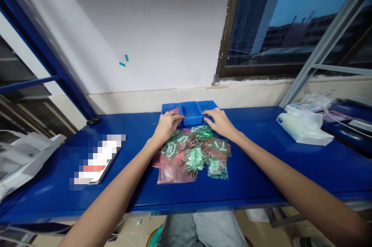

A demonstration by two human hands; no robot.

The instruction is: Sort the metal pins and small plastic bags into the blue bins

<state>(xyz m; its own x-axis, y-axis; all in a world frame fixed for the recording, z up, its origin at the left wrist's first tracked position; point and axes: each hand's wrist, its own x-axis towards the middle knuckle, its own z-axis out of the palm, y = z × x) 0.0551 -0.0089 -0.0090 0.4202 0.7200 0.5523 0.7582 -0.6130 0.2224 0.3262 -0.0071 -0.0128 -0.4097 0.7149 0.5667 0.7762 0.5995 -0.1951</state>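
Observation:
Three blue bins stand side by side against the wall: a left bin with pink material in it, a middle bin holding a small dark piece, and a right bin. My left hand is at the front of the left bin, its fingers closed on the rim. At the front of the right bin, my right hand touches the edge with thumb and fingers apart. Below the hands lie small clear bags of white pieces, a green bag, loose metal screws and pink bags.
A phone-like device, partly pixelated, lies on the blue table at left. White trays sit at the far left. A tissue pack and cables are at right, beside a grey metal post.

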